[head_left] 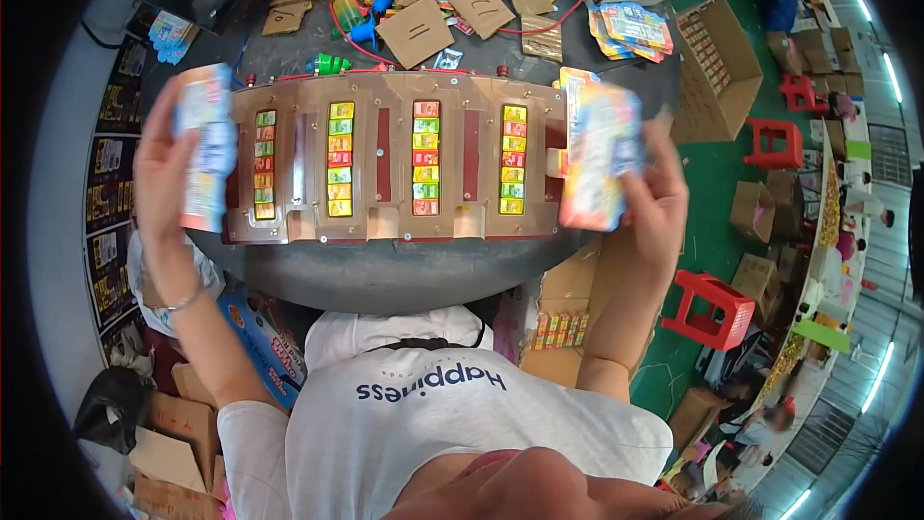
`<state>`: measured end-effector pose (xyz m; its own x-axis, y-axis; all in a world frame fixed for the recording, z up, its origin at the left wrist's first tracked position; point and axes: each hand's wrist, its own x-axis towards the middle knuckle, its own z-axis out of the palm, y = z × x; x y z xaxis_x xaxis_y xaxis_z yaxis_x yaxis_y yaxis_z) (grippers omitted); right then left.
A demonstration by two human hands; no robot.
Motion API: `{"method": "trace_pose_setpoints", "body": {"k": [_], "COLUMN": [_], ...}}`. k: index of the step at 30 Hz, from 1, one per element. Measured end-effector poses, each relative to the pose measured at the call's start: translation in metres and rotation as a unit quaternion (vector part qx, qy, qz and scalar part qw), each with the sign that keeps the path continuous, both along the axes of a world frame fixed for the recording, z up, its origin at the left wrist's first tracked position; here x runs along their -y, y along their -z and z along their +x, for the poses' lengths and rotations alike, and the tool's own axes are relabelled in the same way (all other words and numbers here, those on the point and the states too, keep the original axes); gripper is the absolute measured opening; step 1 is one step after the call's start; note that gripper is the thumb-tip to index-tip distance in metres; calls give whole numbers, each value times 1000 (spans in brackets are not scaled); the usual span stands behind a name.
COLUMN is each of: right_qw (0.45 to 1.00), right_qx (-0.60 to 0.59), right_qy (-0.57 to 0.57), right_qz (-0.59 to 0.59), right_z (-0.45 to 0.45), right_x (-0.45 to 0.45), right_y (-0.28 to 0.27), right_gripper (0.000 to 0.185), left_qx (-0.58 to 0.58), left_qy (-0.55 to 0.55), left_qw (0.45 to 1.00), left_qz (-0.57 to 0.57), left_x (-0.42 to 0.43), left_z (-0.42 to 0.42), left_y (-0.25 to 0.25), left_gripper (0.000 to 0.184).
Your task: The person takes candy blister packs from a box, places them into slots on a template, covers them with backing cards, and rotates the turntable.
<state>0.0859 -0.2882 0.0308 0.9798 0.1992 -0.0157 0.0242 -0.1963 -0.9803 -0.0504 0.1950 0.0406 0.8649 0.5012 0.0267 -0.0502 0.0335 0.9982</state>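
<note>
At the left end of a long brown fixture, my left hand (166, 159) is closed on a colourful printed card (205, 149), thumb on its face. On the right, my right hand (659, 183) grips another colourful printed card (602, 159), slightly blurred, by its right edge. Behind that one, more printed card (578, 82) shows at the fixture's right end. Between my hands lies the fixture (380, 207), its clear top screwed down. Four slots hold columns of small coloured packs, such as the column (426, 159) near the middle.
Printed cards (630, 31) are stacked at the table's back right, and smaller ones (171, 36) at the back left. Numbered cardboard pieces (414, 32) lie over loose packets and red tubing. An open carton (714, 67) and red stools (707, 310) stand to the right.
</note>
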Motion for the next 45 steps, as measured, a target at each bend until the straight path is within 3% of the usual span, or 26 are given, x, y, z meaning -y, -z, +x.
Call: {"method": "trace_pose_setpoints", "body": {"k": [2,3,4,7,9,10,12,15,18,20,22,24,26,27,28,30,31,34,36,38,39,40,41,42,44,45], "right_qw": [988,988,988,985,978,960,931,890,901,980,998,982,952,951,964,972,948,897,867,889,898,941,975,979,984,998], "right_qx": [-88,-86,-85,-54,-30,41,110,158,114,21,-21,95,139,142,86,33,91,162,223,229,238,186,147,125,115,36], "right_qy": [-122,-119,-117,-119,-134,-154,-173,-157,-152,-155,19,96,-18,-18,-22,-29,3,55,80,72,80,102,128,155,98,-8], "right_qz": [-43,-46,-50,-117,-154,-229,-301,-398,-391,-127,50,-132,-273,-274,-251,-230,-306,-407,-438,-390,-362,-263,-104,-31,91,46], "right_z": [-9,-10,-12,-7,-7,-8,-12,-19,-22,-12,19,53,71,72,71,66,56,36,29,34,35,36,25,5,-30,-39], "right_x": [-11,-22,-33,-41,-40,-42,-46,-52,-48,-33,-15,11,30,28,25,15,8,-11,-21,-11,-4,12,4,-19,-95,-112], "right_y": [14,19,24,29,31,25,16,12,16,28,48,78,98,97,95,87,79,60,54,59,56,55,34,4,-27,-20], "right_gripper": [47,45,43,47,48,52,57,64,68,68,40,42,51,51,56,61,62,63,53,42,30,30,31,44,50,51], "left_qx": [-12,-98,-60,-52,-147,-149,-194,-82,-86,-49,38,-10,-378,-462,-395,-315,-317,-305,-215,-250,-239,-208,-130,-134,13,-39], "left_qy": [54,76,88,57,49,49,49,130,186,177,120,-69,-137,-96,-25,-3,-5,-72,-145,-122,-63,-4,3,-3,-41,0], "left_qw": [997,990,994,987,890,888,777,777,770,786,837,739,637,651,810,894,894,850,626,660,829,941,977,976,999,999], "left_qz": [58,64,-16,138,429,431,597,610,604,590,532,670,658,595,432,319,316,423,735,698,501,269,169,170,-9,21], "left_x": [63,113,149,193,202,203,203,189,175,163,129,32,-83,-124,-143,-130,-120,-82,-60,-82,-105,-120,-114,-95,-49,-32], "left_z": [17,28,36,55,54,54,53,45,42,47,56,47,13,-3,-18,-19,-18,-10,-10,-13,-16,-23,-28,-28,-22,-25], "left_y": [38,30,43,65,49,45,39,30,20,15,4,26,62,80,90,95,90,68,52,53,55,54,41,33,17,21], "left_gripper": [54,51,55,52,46,46,51,70,84,87,78,51,69,71,68,65,65,53,54,52,49,48,53,53,56,53]}}
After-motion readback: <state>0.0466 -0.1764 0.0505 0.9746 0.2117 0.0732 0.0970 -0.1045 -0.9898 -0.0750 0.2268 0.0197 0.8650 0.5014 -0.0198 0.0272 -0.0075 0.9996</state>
